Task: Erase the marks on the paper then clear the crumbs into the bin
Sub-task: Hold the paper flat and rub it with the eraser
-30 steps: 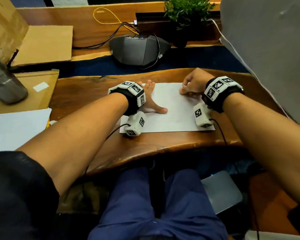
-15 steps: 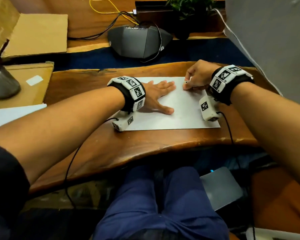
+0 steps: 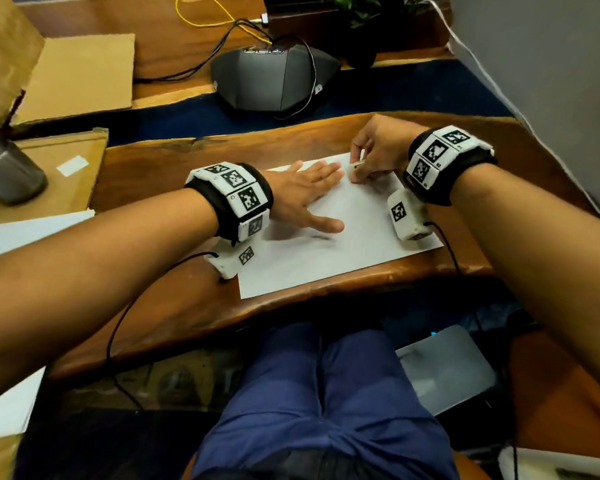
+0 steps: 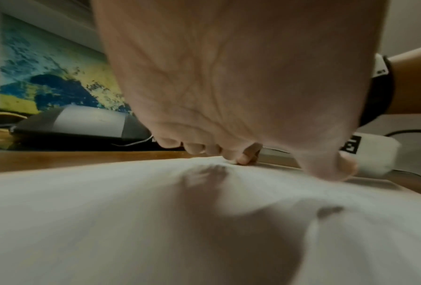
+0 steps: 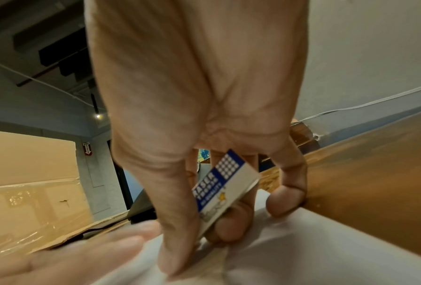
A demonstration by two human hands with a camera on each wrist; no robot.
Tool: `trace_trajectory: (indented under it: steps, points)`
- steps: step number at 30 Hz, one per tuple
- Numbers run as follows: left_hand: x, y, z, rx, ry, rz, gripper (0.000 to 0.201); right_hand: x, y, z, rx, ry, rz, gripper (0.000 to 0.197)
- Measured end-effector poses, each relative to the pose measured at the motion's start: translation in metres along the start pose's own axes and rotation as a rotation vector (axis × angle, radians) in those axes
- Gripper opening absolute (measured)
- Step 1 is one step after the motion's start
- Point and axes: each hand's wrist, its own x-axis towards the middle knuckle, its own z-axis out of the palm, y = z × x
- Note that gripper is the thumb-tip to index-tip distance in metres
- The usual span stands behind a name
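The paper [image 3: 340, 237] lies flat on the wooden desk [image 3: 160, 188]. The left hand [image 3: 302, 199], fingers spread, presses it. The right hand [image 3: 378, 150] pinches the eraser [image 5: 225, 190] at the paper's far edge, its long axis tilted, lower end on the sheet.

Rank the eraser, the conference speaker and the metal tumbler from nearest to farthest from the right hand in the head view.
From the right hand:
1. Eraser, pinched in its fingers.
2. Conference speaker, beyond the paper, to the left.
3. Metal tumbler, far left edge.
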Motion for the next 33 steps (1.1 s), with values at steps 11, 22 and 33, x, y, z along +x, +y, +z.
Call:
trace_trajectory:
  steps: [11,22,33]
  points:
    - [-0.012,-0.044,-0.011,-0.002,0.14,-0.378,0.107,-0.004,-0.005,0.004,0.062,0.016,0.064,0.018]
    - [-0.019,-0.025,0.015,-0.204,-0.008,-0.337,0.153,0.003,-0.031,0.004,-0.099,0.151,-0.058,0.023]
    - [-0.012,-0.03,0.016,-0.19,-0.004,-0.328,0.165,0.023,-0.065,0.02,-0.285,0.145,-0.381,0.02]
